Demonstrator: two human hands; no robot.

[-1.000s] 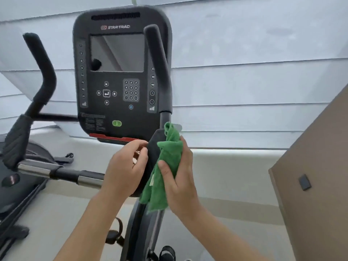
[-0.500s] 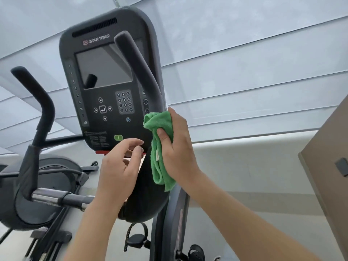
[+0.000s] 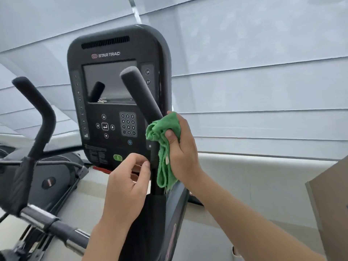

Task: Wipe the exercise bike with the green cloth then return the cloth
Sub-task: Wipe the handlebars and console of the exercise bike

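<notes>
The exercise bike's black console [image 3: 116,102] with screen and keypad stands in front of me. Its right handlebar [image 3: 140,95] rises in front of the console. My right hand [image 3: 183,147] grips the crumpled green cloth [image 3: 162,146] and presses it against the right side of that handlebar, at the bend below the foam grip. My left hand [image 3: 126,187] is just left of the same bar, fingers curled, its fingertips touching the bar below the cloth. Whether it holds anything is unclear.
The bike's left handlebar [image 3: 40,117] and a chrome-and-black crossbar [image 3: 50,223] stand at the left. Another black machine [image 3: 50,178] sits behind them. A brown panel [image 3: 331,208] stands at the right edge. Grey blinds [image 3: 263,91] cover the back wall.
My right hand has slid the green cloth up the right handlebar, from the lower post to the bend under the foam grip. My left hand stayed beside the bar. The view tilted upward.
</notes>
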